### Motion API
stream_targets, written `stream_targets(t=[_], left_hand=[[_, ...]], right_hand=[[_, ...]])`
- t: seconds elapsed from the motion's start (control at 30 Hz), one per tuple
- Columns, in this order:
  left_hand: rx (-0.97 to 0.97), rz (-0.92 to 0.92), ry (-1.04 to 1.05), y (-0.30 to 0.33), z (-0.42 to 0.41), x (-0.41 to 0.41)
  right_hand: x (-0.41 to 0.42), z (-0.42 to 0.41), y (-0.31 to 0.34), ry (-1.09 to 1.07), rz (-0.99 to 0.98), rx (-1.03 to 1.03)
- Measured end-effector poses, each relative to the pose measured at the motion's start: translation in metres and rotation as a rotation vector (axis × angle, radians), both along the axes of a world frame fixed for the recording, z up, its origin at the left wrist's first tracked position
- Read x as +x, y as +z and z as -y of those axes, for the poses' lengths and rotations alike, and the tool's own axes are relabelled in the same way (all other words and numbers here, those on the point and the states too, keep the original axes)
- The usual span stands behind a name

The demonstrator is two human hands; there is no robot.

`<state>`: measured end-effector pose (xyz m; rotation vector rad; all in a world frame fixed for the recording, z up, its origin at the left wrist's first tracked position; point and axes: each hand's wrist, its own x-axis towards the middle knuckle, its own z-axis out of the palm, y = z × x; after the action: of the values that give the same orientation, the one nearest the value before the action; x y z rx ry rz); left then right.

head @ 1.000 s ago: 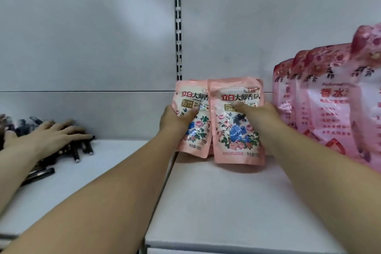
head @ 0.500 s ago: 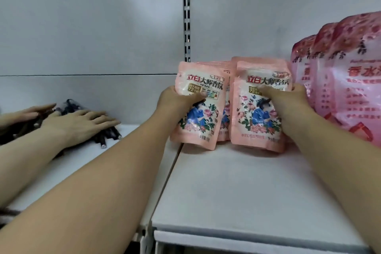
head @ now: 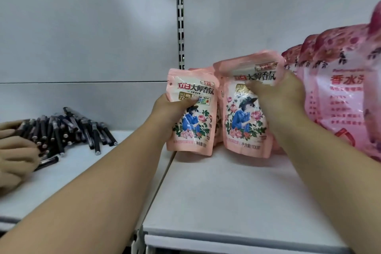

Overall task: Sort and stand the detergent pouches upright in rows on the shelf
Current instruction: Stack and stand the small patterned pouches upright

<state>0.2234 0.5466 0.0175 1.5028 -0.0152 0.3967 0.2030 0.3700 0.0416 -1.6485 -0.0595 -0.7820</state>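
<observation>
Two small pink detergent pouches with a rose picture stand at the back of the white shelf (head: 237,196). My left hand (head: 171,109) grips the left pouch (head: 192,113) by its left edge, thumb across the front. My right hand (head: 276,97) holds the right pouch (head: 245,121) near its top, which is bent forward. More small pouches (head: 218,128) show behind and between these two. A row of larger pink pouches (head: 340,97) stands upright to the right, close beside my right hand.
A pile of dark pens (head: 68,128) lies on the neighbouring shelf at left, where another person's hands (head: 14,150) rest. A slotted upright (head: 180,16) divides the grey back panels. The shelf's front edge (head: 237,243) is near.
Both small pouches have come forward and apart. The right pouch's top now folds over under my right hand. The other person's hands have drawn left, uncovering the pens.
</observation>
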Motion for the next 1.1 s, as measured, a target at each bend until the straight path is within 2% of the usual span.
stream_targets(t=[0.1, 0.2, 0.27, 0.4, 0.47, 0.53, 0.6, 0.77, 0.83, 1.0, 1.1], left_hand=[[-0.028, 0.019, 0.058, 0.001, -0.004, -0.001], [-0.086, 0.07, 0.103, 0.009, -0.01, -0.003], [-0.054, 0.098, 0.122, 0.01, -0.014, -0.003], [0.171, 0.1, 0.11, 0.003, -0.007, 0.0], [0.156, 0.033, 0.049, 0.006, -0.004, -0.005], [0.05, -0.033, -0.14, 0.011, -0.007, -0.009], [0.03, -0.024, -0.297, 0.009, -0.009, -0.012], [0.161, 0.14, -0.306, 0.002, -0.006, -0.011], [0.167, 0.161, -0.269, 0.006, -0.003, -0.013], [0.199, 0.141, -0.129, 0.014, -0.001, -0.01], [0.16, 0.092, -0.13, 0.01, 0.004, -0.014]], right_hand=[[-0.006, 0.003, 0.006, -0.036, 0.093, 0.062], [-0.01, 0.003, 0.01, 0.026, 0.134, 0.127], [-0.012, 0.001, 0.01, 0.133, 0.11, 0.193], [-0.003, -0.001, -0.001, 0.462, -0.036, 0.428], [0.003, -0.004, -0.006, 0.559, -0.105, 0.402], [0.005, -0.008, -0.011, 0.634, -0.111, 0.402], [0.008, -0.009, -0.018, 0.653, -0.113, 0.442], [0.007, -0.014, -0.023, 0.766, -0.15, 0.431], [0.006, -0.013, -0.02, 0.773, -0.131, 0.436], [0.017, -0.006, -0.016, 0.601, -0.05, 0.371], [0.018, -0.006, -0.024, 0.583, -0.105, 0.39]])
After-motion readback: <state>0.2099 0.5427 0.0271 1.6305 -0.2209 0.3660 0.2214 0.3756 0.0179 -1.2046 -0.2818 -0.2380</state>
